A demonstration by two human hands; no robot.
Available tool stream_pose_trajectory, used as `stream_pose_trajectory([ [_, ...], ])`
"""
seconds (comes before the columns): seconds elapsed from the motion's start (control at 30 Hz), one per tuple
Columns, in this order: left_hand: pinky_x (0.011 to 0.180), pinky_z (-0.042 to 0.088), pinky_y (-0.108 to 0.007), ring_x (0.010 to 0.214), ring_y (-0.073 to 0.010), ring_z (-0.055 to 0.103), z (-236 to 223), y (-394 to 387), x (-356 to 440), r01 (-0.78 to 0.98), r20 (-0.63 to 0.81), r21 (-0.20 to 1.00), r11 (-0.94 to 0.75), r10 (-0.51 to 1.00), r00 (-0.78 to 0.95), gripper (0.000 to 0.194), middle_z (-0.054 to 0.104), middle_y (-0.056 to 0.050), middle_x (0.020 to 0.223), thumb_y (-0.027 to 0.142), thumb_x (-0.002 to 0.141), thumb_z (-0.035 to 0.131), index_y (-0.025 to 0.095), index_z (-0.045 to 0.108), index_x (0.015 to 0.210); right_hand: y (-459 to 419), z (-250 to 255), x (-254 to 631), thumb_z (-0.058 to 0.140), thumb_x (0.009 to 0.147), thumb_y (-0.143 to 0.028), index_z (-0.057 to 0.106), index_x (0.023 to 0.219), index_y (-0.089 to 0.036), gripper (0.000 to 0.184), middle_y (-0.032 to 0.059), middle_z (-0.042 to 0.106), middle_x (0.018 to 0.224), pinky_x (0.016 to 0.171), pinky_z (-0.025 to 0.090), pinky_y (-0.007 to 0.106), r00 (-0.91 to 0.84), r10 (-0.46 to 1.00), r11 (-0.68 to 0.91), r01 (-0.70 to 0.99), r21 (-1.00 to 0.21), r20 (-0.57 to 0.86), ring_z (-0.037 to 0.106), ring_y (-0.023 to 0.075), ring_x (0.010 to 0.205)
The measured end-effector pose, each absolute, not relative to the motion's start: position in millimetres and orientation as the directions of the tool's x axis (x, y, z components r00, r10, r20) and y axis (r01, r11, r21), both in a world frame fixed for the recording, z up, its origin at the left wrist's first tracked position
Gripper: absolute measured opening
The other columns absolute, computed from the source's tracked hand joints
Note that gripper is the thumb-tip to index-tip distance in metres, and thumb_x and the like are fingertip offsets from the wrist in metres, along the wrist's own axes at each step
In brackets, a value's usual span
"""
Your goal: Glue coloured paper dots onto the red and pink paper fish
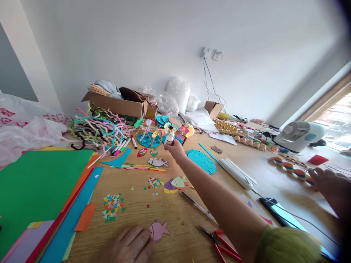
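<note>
Our right hand (173, 148) grips a small white bottle (170, 138) across the tabletop (178, 213) as our left hand (131, 244) lies flat beside a pink paper fish (158, 231), cut out but bare, its decoration with loose paper confetti (113, 207) apparently yet to come.

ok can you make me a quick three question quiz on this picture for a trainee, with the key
1. Which of the person's own hands holds the small white bottle?
2. True or false: in the picture, the red-handled tool lies to the right of the pink paper fish.
3. The largest paper sheet showing on the left is: a) red b) green c) orange

Key: 1. the right hand; 2. true; 3. b
</note>
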State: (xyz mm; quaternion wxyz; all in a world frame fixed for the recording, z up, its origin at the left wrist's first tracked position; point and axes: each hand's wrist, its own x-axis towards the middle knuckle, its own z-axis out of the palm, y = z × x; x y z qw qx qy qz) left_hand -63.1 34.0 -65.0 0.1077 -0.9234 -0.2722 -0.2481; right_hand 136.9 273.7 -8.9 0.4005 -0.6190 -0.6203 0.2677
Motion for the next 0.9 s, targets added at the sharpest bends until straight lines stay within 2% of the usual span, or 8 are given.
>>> stream_pose_trajectory([
  [0.1,0.075,0.055,-0.026,0.09,-0.0184,0.064,-55.3,28.5,-61.8,0.55,0.481,0.019,-0.835,0.49,0.727,0.045,0.068,-0.004,0.108,0.01,0.084,0.038,0.022,0.048,0.126,227.5,17.2,147.1,0.064,0.067,-0.03,0.057,0.084,-0.017,0.023,-0.0011,0.059,0.073,0.058,0.038,0.024,0.023,0.982,0.142,0.571,-0.809,0.189,0.052,0.013,0.066],
  [0.2,0.084,0.052,-0.027,0.096,-0.0165,0.062,-45.8,25.1,-63.1,0.592,0.472,0.29,-0.752,0.65,0.595,0.057,0.064,0.001,0.115,0.004,0.081,0.035,0.032,0.043,0.131,166.4,37.4,158.9,0.062,0.07,-0.035,0.056,0.09,-0.018,0.026,-0.0014,0.058,0.074,0.057,0.037,0.024,-0.162,0.969,0.246,0.552,-0.797,0.187,0.053,0.0133,0.065],
  [0.33,0.077,0.053,-0.025,0.092,-0.0173,0.062,-31.2,30.0,-66.8,0.577,0.474,0.471,-0.667,0.743,0.472,0.043,0.064,-0.002,0.111,0.019,0.088,0.041,0.032,0.046,0.128,92.6,40.7,169.1,0.06,0.075,-0.037,0.053,0.098,-0.016,0.032,0.0017,0.058,0.08,0.059,0.04,0.025,-0.357,0.934,0.154,0.329,-0.932,0.028,0.054,0.0142,0.069],
  [0.43,0.065,0.053,-0.026,0.08,-0.0182,0.062,-9.4,30.9,-59.8,0.309,0.29,0.868,-0.387,0.903,0.316,0.038,0.064,-0.005,0.104,0.037,0.085,0.051,0.03,0.053,0.123,56.9,29.9,169.8,0.065,0.073,-0.044,0.053,0.095,-0.016,0.038,0.0017,0.056,0.078,0.059,0.038,0.024,-0.472,0.881,0.071,0.196,-0.978,-0.031,0.052,0.0139,0.069],
  [0.5,0.067,0.05,-0.029,0.081,-0.0194,0.06,6.7,24.6,-48.4,0.101,0.142,0.977,-0.186,0.93,0.339,0.044,0.063,-0.006,0.101,0.046,0.08,0.058,0.027,0.055,0.12,40.2,21.6,167.1,0.068,0.069,-0.049,0.053,0.096,-0.016,0.046,0.0016,0.055,0.079,0.06,0.038,0.024,-0.507,0.861,0.01,0.09,-0.996,-0.038,0.051,0.0137,0.07],
  [0.63,0.068,0.042,-0.027,0.08,-0.0183,0.053,17.5,3.2,-19.7,-0.153,-0.054,0.98,0.129,0.906,0.419,0.044,0.06,-0.004,0.087,0.05,0.075,0.064,0.021,0.061,0.108,15.4,6.3,160.7,0.071,0.062,-0.057,0.052,0.088,-0.016,0.052,0.0015,0.055,0.074,0.059,0.037,0.024,-0.531,0.845,-0.03,0.056,-0.998,-0.055,0.049,0.0133,0.067],
  [0.73,0.061,0.037,-0.025,0.072,-0.016,0.049,6.3,-8.3,-5.1,-0.263,-0.097,0.94,0.218,0.909,0.405,0.048,0.057,-0.002,0.079,0.052,0.063,0.074,0.018,0.064,0.096,2.0,-9.3,162.6,0.064,0.068,-0.06,0.053,0.086,-0.016,0.048,0.0034,0.057,0.075,0.058,0.039,0.024,-0.536,0.844,0.073,0.071,-0.995,0.023,0.051,0.0138,0.066],
  [0.9,0.061,0.034,-0.023,0.069,-0.0129,0.046,-1.0,-13.5,7.1,-0.435,-0.191,0.846,0.309,0.936,0.295,0.04,0.054,-0.001,0.076,0.046,0.064,0.077,0.016,0.064,0.087,-11.3,-43.7,176.7,0.063,0.075,-0.049,0.044,0.12,-0.024,0.055,0.0084,0.063,0.099,0.066,0.05,0.026,-0.32,0.81,0.556,0.158,-0.816,0.49,0.062,0.0214,0.085],
])
